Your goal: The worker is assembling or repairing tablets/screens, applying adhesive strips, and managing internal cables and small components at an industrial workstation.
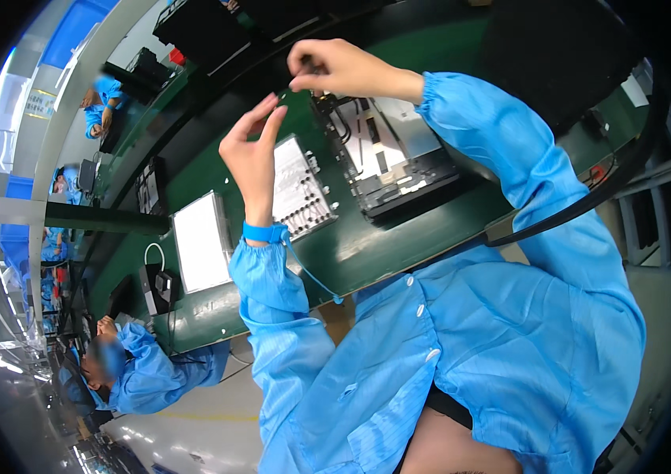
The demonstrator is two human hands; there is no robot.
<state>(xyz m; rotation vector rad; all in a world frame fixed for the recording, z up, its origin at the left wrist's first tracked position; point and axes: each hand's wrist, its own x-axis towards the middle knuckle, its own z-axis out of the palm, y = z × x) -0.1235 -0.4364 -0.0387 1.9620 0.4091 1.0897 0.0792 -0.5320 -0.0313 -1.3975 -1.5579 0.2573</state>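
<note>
Above green bench point(193, 170): both hands raised; L hand point(252, 154) grip narrow, pinching thin wire; R hand point(335, 69) grip pinched, contents unclear.

Green workbench with electronics laid out along it

The green bench point(367, 253) runs slantwise across the view, its front edge curved by the lens. On it lies an open black metal chassis point(395, 162) with cables and a grey plate inside. Just beside that sits a pale perforated panel point(300, 189) studded with small holes and connectors. Further along lies a flat white plate point(201, 241), and near the bench edge stands a small black box point(158, 288) with a white cable looped above it. A dark tray point(150, 186) rests behind the white plate.
</note>
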